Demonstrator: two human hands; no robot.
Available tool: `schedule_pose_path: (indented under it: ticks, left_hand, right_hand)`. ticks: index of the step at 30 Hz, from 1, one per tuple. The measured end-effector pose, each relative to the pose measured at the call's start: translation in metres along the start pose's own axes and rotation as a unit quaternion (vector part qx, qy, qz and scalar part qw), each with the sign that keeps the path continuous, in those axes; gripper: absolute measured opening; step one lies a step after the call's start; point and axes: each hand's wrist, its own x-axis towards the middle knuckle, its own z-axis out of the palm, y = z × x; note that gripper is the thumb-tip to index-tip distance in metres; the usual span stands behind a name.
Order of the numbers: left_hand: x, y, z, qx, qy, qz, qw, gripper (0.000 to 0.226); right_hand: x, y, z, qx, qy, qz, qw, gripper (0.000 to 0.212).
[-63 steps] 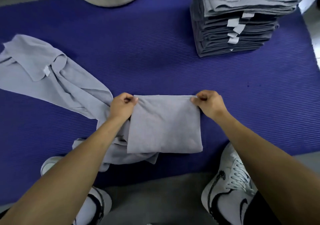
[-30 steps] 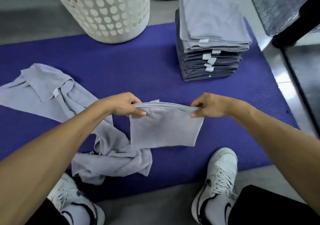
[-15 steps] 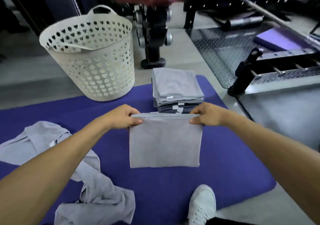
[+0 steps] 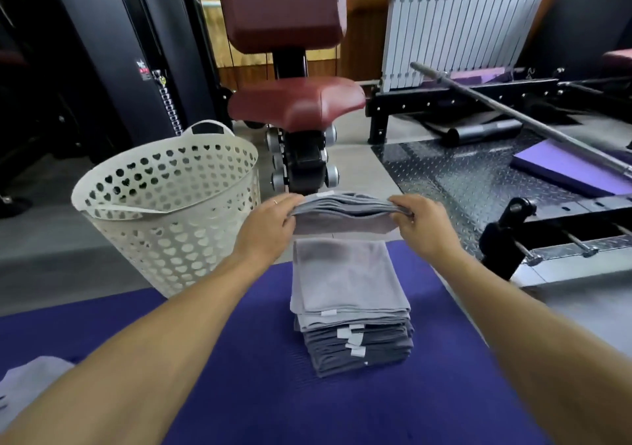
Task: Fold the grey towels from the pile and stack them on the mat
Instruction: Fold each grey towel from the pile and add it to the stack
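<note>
Folded grey towel [image 4: 345, 210] held flat above the stack [image 4: 352, 307] at 12 o'clock on the purple mat [image 4: 239, 359], left hand [image 4: 270, 227] and right hand [image 4: 419, 225] each pinching an end. Many towels stacked already. Loose towel [image 4: 27, 379] waiting at 8 o'clock; white basket [image 4: 167, 212] at 10 o'clock.

A gym: padded machine seat [image 4: 295, 102], barbell [image 4: 519, 119], weight stack [image 4: 169, 109]
</note>
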Motion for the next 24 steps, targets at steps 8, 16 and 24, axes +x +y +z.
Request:
schedule_pose_path:
  ticks: [8,16,24]
  left_hand:
    - [-0.126,-0.049,0.106,0.030,-0.127,0.061,0.990,0.056]
    - [-0.145,-0.044,0.104,0.026,-0.135,0.044,0.990,0.058]
    - [-0.153,-0.037,0.099,0.082,-0.216,0.033,0.972,0.066]
  right_hand:
    - [-0.110,0.094,0.098,-0.068,-0.118,0.015,0.991,0.027]
    - [-0.132,0.099,0.113,-0.106,-0.086,-0.076,0.988,0.045]
    - [-0.146,0.090,0.107,-0.212,-0.181,-0.169,0.945,0.095]
